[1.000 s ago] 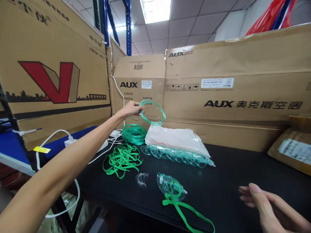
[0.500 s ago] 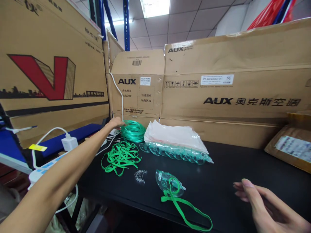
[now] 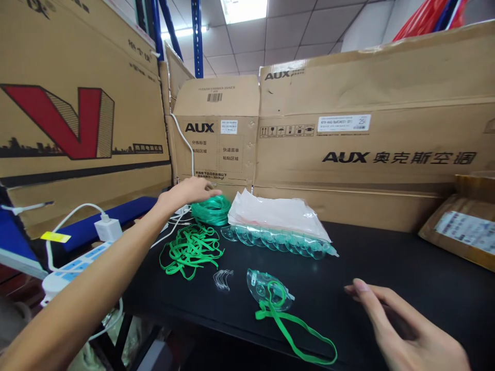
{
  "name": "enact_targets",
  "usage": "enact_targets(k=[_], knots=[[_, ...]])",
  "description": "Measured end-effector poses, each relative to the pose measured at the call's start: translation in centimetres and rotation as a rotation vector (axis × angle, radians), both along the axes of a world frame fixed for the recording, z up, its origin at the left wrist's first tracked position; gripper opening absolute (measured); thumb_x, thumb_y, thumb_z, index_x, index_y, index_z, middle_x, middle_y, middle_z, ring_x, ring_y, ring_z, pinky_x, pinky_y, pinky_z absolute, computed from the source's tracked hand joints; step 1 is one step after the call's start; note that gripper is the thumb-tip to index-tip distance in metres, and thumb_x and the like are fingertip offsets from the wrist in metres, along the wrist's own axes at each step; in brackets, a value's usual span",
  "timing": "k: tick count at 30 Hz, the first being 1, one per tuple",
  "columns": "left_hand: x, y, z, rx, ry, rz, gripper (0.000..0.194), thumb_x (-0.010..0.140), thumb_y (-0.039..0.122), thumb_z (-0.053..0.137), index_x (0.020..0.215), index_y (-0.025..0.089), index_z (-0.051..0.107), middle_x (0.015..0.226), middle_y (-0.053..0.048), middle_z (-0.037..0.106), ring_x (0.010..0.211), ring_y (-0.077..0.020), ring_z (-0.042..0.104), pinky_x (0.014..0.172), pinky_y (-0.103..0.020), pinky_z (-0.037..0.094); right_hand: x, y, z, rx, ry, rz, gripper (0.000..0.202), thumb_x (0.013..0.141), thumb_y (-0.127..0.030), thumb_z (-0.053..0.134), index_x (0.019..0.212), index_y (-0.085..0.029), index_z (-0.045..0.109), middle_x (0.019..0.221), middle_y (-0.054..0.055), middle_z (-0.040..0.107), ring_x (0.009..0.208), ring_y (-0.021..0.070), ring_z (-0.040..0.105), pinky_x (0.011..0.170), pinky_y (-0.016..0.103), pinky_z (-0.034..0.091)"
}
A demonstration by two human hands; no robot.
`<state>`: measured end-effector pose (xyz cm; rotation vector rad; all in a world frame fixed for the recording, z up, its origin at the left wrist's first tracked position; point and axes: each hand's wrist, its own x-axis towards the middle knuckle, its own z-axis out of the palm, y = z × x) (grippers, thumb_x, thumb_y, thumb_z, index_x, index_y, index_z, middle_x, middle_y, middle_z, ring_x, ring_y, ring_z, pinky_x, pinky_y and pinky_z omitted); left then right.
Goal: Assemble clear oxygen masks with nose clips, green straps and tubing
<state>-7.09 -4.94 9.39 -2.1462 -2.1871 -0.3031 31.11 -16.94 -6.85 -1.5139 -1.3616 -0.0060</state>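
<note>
- Green tubing coil [image 3: 212, 210]: near the back left corner of the desk [image 3: 379, 257]. Left hand [image 3: 188, 189] at its top, fingers stretched out; contact and grip impossible to tell.
- Right hand [image 3: 429, 337]: toward the right front, fingers loosely bent, released, nothing visible between them.
- Step in hand, as judged: handling of the coil. Next move, as judged: a call for careful finger placement, loops kept untangled.
- Clear mask [image 3: 266, 288] with green strap [image 3: 305, 335]: near the front edge, untouched.
- Green elastic heap [image 3: 193, 250]: toward the left edge. Thin clear strips [image 3: 223, 280]: between heap and mask.
- Row of clear masks [image 3: 278, 239], white sheets [image 3: 274, 211]: toward the back edge, right of the coil.
- Surface: black, smooth-looking.
- Room: cardboard panels [image 3: 367, 134] behind the back edge; brown parcel [image 3: 460, 229], back right; power strip [image 3: 79, 263] beyond the left edge; ceiling light [image 3: 245, 10] overhead.
</note>
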Motion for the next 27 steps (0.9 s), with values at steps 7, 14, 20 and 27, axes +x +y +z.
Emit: enact_targets(k=[7,14,20,27], knots=[[7.7,-8.3,-5.4,-0.222,-0.131,-0.689,0.057,0.079,0.051,0.078,0.131,0.030,0.068,0.120,-0.006,0.074,0.107,-0.0272,0.069,0.082,-0.031,0.052,-4.8,-0.4,1.5,-0.110,0.032,0.467,0.034,0.084,-0.058,0.065,0.076,-0.028,0.079,0.091,0.004,0.081,0.085,0.0270,0.075,0.081,0.029,0.057],[11.2,-8.0,-7.8,0.168,-0.147,-0.955,0.020,0.101,0.022,0.057,0.110,0.021,0.074,0.107,-0.003,0.073,0.100,-0.0191,0.068,0.092,-0.030,0.050,-5.0,0.4,1.3,-0.317,0.229,0.495,0.052,0.082,-0.069,0.063,0.104,-0.025,0.081,0.089,0.006,0.078,0.088,0.0288,0.071,0.081,0.031,0.056],[12.3,-9.0,-8.5,0.531,-0.168,-1.096,0.026,0.102,0.010,0.049,0.109,0.016,0.073,0.112,-0.006,0.070,0.102,-0.0195,0.062,0.092,-0.032,0.051,-5.8,-0.8,3.2,-0.392,0.488,0.730,0.048,0.087,-0.065,0.062,0.095,-0.022,0.081,0.065,0.002,0.067,0.064,0.0212,0.062,0.063,0.029,0.054],[12.8,-9.0,-9.5,0.426,-0.675,-1.023,0.040,0.095,0.009,0.061,0.132,0.023,0.059,0.121,-0.004,0.066,0.105,-0.0148,0.063,0.096,-0.030,0.053,-5.7,-0.5,2.9,-0.382,0.654,0.782,0.047,0.083,-0.058,0.073,0.112,-0.022,0.078,0.103,0.007,0.078,0.102,0.0291,0.070,0.094,0.035,0.054]])
